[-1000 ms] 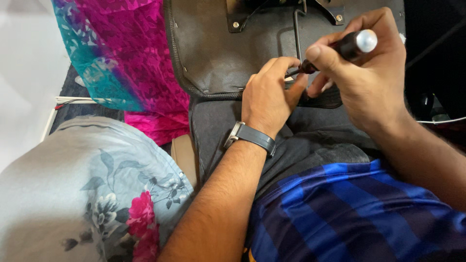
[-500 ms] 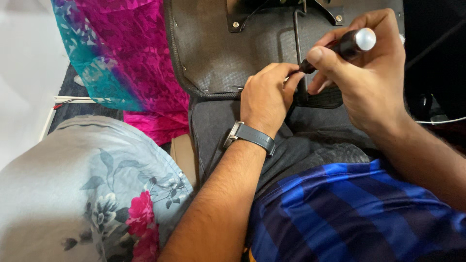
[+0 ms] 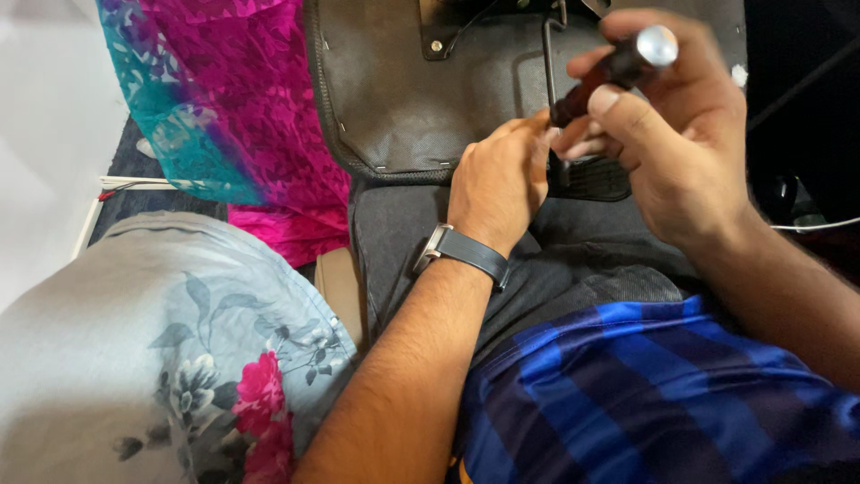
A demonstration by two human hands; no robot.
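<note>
My right hand (image 3: 681, 143) grips a screwdriver (image 3: 618, 67) with a dark handle and a silver end cap, its tip angled down to the left. My left hand (image 3: 497, 179), with a dark wristwatch (image 3: 461, 254) on the wrist, is closed just below the tip, its fingers pinched at the spot where the tip meets a dark grey seat underside (image 3: 403, 99). Whether the left fingers hold a small part is hidden. A black ribbed piece (image 3: 591, 179) lies just behind the hands.
A pink and teal cloth (image 3: 233, 108) hangs at the upper left. A grey flowered cushion (image 3: 152, 358) fills the lower left. A metal bracket with a screw (image 3: 439, 36) sits at the top of the seat underside. A white cable (image 3: 815, 226) runs at the right.
My right hand has turned the screwdriver slightly and shifted a little left, closer to my left hand. My left hand has stayed in place.
</note>
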